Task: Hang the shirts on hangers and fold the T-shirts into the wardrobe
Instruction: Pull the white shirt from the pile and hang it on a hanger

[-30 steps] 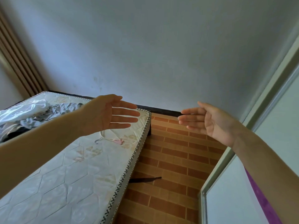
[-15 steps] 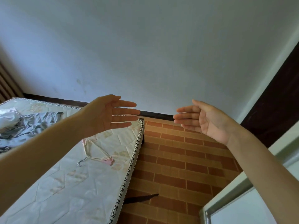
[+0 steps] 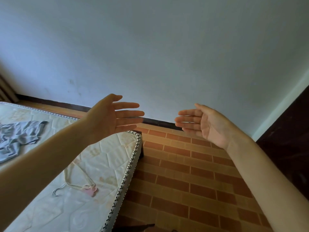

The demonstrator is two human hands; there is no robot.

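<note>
Both my hands are raised in front of me, palms facing each other, fingers straight, holding nothing. My left hand (image 3: 112,116) hovers above the far corner of the mattress (image 3: 107,153). My right hand (image 3: 203,123) hangs over the brick-patterned floor. A cream hanger with a pink clip and metal hook (image 3: 78,183) lies on the mattress below my left forearm. A crumpled grey garment (image 3: 18,136) lies at the left edge of the mattress.
A pale wall (image 3: 167,56) with a dark skirting board faces me. The tiled floor (image 3: 192,173) runs between the mattress and a dark wardrobe opening (image 3: 291,139) at the right. A thin dark object (image 3: 143,226) lies on the floor by the mattress edge.
The view has swung right and slightly up: the mattress, hanger and grey garment slid left, and the white wardrobe door left the frame. Both hands stay raised and open.
</note>
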